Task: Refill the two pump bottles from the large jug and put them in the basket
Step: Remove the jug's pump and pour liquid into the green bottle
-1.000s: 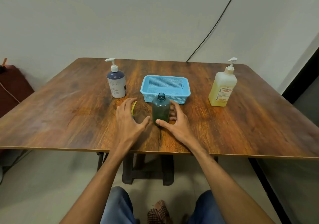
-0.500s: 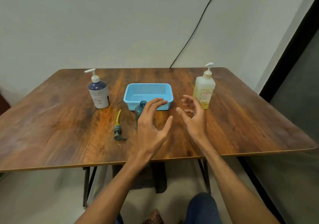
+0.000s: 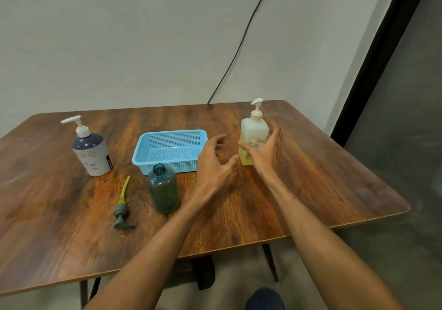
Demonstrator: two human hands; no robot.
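A large pale-yellow jug (image 3: 253, 135) with a white pump stands at the right of the wooden table (image 3: 299, 190). My right hand (image 3: 265, 153) is spread open right in front of it, thumb at its left side. My left hand (image 3: 214, 163) hovers open just left of it, holding nothing. A dark green bottle (image 3: 164, 189) stands uncapped in front of the blue basket (image 3: 153, 150). Its grey pump head with a yellow-green tube (image 3: 122, 205) lies on the table to the left. A white and navy pump bottle (image 3: 92, 150) stands at the far left, pump on.
A black cable (image 3: 239, 46) runs down the wall behind the table. The table's right edge is near a dark door frame (image 3: 382, 53). Bare wood lies between the green bottle and the jug.
Both hands left the green bottle and the pump head and moved right toward the yellow jug. The view swung to the right with them.
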